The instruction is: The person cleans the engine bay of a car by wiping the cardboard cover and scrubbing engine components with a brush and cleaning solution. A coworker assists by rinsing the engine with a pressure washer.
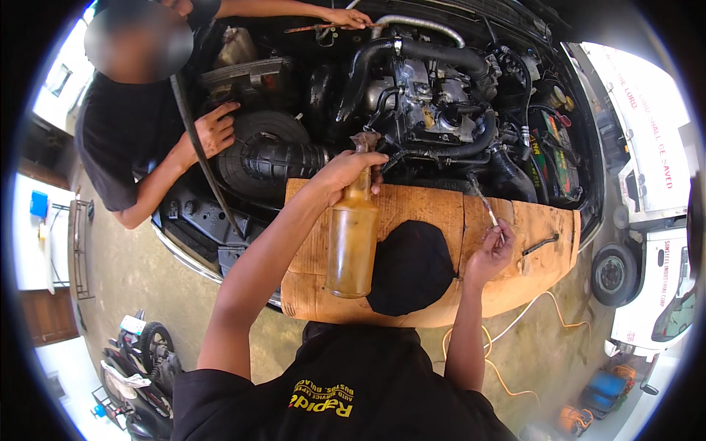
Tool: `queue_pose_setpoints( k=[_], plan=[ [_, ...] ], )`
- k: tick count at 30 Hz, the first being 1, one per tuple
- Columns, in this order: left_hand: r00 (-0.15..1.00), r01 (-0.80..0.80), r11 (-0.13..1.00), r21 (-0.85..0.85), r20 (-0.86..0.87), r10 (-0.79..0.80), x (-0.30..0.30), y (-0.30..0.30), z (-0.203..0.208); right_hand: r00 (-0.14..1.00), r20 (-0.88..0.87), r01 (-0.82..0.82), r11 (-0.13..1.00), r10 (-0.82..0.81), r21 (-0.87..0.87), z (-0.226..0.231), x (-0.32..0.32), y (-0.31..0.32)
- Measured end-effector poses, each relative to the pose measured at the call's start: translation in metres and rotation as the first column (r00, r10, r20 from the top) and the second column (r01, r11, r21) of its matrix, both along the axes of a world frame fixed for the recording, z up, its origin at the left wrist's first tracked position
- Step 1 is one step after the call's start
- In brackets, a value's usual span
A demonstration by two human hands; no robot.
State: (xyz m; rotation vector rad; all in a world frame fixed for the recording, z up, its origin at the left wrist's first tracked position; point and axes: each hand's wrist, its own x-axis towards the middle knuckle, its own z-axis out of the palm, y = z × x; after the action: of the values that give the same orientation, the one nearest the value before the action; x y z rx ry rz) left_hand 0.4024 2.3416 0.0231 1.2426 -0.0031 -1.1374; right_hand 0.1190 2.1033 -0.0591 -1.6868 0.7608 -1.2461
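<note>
My left hand [348, 175] is wrapped round the neck of a cloudy amber bottle [353, 253]. Its base points toward me and its dirty top toward the engine. In my right hand [494, 253] is a slim brush [483, 200], pinched by its pale handle, with its dark tip at the edge of the engine bay. Both hands are above a sheet of brown cardboard [309, 283] laid over the car's front. A round black cloth thing, perhaps a cap [413, 268], lies on it between my arms. To the right rests a small black tool [540, 244].
Ahead is the open engine bay with a greasy engine [441, 95], hoses and a battery [555, 158]. At left, a co-worker [118, 140] leans over; one hand holds a thin reddish rod [323, 28]. A dark prop rod [197, 140] stands there. Hoses [507, 375] lie on the floor.
</note>
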Motion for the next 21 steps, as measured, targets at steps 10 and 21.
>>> queue_pose_setpoints(
  k=[10,21],
  plan=[
    [0.997,-0.027,0.996,-0.079,-0.077,0.021,0.001,-0.006,-0.012,0.993,-0.113,0.024,1.0,-0.025,-0.017,0.0,0.002,-0.002],
    [0.998,-0.069,0.994,-0.081,-0.012,0.068,-0.003,-0.001,-0.007,0.99,-0.129,0.062,0.998,-0.065,-0.025,0.027,0.019,0.01]
  ],
)
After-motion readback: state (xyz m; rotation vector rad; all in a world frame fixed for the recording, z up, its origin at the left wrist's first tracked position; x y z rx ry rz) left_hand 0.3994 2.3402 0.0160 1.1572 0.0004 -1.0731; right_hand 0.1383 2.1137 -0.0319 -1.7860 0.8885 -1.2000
